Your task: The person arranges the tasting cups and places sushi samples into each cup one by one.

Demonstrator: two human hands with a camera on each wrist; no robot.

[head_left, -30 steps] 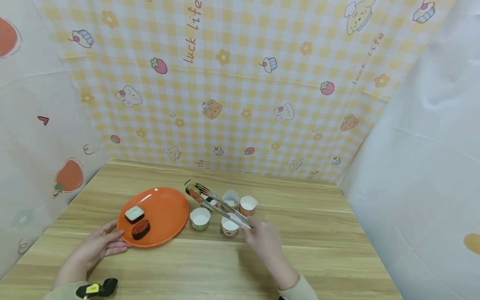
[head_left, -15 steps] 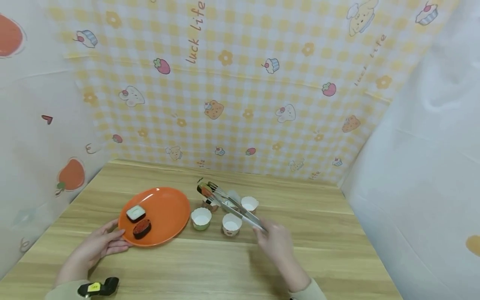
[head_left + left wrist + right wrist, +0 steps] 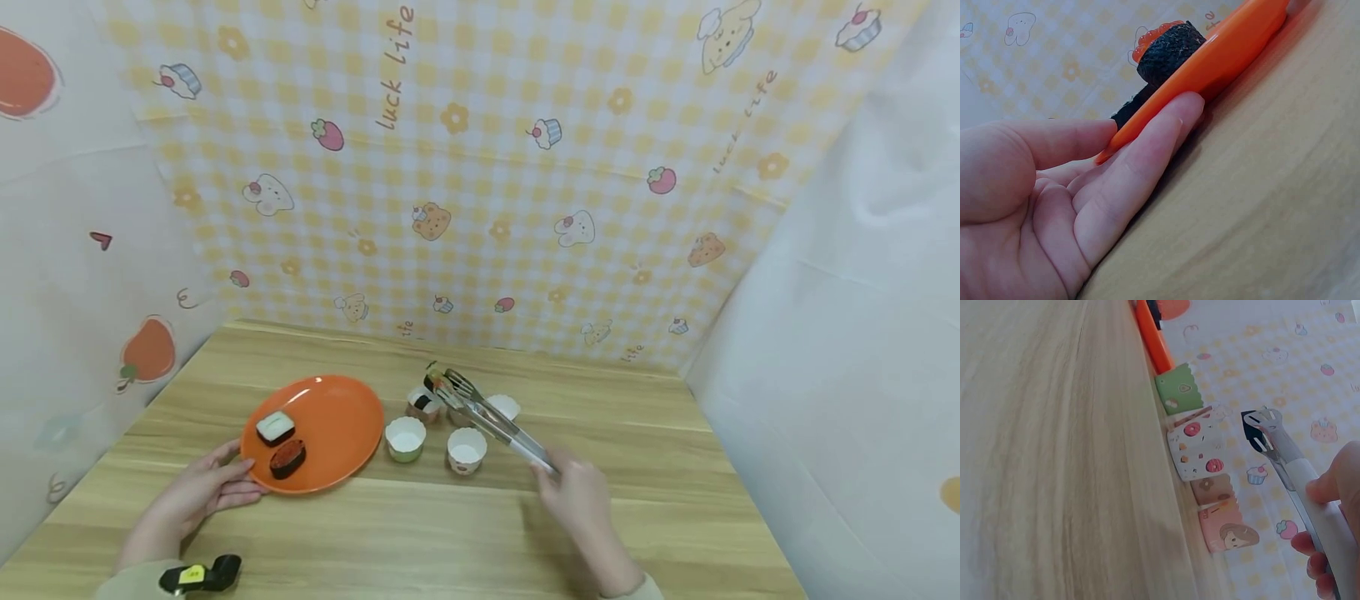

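Observation:
My left hand [image 3: 213, 483] pinches the rim of an orange plate [image 3: 337, 433], thumb on top and fingers underneath. On its left part lie a white-topped sushi piece [image 3: 276, 427] and a sushi roll with red roe [image 3: 288, 458], wrapped in black seaweed in the left wrist view. Metal tongs [image 3: 510, 429] are gripped in my right hand [image 3: 577, 496]. Their tips hold a dark-wrapped sushi piece [image 3: 432, 377] up over the back cups, partly hidden by the tips. Below it, a paper cup [image 3: 423, 406] contains a black-and-white piece.
To the right of the plate stand a green paper cup [image 3: 406, 440], a donut-print cup [image 3: 467, 452] and a cup at the back right [image 3: 503, 407]. Another is mostly hidden behind the tongs. A patterned cloth [image 3: 480, 183] hangs behind the wooden table [image 3: 420, 533].
My right hand has moved to the right, carrying the tongs and sushi piece from beside the plate to over the back cups. My left hand stays at the plate rim.

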